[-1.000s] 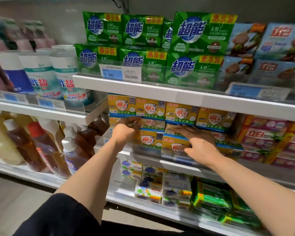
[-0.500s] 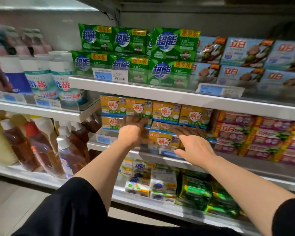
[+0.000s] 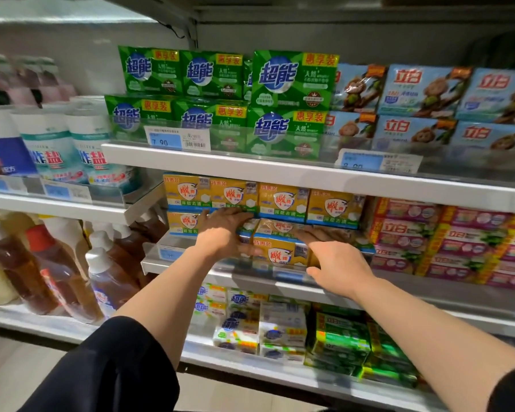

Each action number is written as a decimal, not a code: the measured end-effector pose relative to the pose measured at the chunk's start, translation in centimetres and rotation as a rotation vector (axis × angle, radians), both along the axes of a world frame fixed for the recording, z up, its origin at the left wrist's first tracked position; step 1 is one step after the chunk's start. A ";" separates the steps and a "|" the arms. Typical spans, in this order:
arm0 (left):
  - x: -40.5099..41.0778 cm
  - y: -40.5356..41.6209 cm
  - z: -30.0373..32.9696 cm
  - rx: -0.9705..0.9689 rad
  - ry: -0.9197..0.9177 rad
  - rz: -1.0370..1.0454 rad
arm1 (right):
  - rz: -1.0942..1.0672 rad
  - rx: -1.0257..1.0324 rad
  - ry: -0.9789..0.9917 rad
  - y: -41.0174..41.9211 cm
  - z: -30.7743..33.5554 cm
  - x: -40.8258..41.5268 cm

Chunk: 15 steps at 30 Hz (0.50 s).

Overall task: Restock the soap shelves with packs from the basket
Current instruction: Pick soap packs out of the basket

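Note:
Yellow soap packs point(image 3: 281, 200) fill the middle shelf point(image 3: 191, 270) in two stacked rows. One more yellow pack point(image 3: 277, 254) stands at the shelf's front edge, between my hands. My left hand point(image 3: 223, 233) lies flat with fingers spread over the lower-row packs, its thumb against the front pack's left side. On the other side, my right hand point(image 3: 336, 266) reaches in with fingers stretched flat over the packs just right of the front pack. Neither hand closes around a pack. The basket is out of view.
Green soap packs point(image 3: 292, 81) and blue packs point(image 3: 422, 90) fill the top shelf. Pink-red packs point(image 3: 446, 242) sit right of the yellow ones. Bottles point(image 3: 57, 272) and white tubs point(image 3: 51, 147) fill the left bay. White and green packs point(image 3: 283, 331) lie on the bottom shelf.
The view has pulled back and tilted up a little. Both hands stay on the yellow packs; my left hand has spread flatter and slid slightly right along the lower row.

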<state>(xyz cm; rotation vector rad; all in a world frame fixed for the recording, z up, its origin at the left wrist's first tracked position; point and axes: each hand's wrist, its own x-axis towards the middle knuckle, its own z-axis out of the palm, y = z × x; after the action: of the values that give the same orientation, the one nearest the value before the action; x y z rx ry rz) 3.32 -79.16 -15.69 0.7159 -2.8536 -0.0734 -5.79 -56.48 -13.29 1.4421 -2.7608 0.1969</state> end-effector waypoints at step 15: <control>3.5 8.1 -0.7 0.099 0.337 0.041 | -0.013 -0.064 0.080 6.4 -1.9 -0.8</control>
<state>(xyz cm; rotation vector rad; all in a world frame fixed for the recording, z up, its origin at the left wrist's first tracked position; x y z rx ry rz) 6.84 -71.07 -16.35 0.7047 -2.5271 -0.3005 -6.62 -50.06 -15.15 1.3855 -2.6745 0.2195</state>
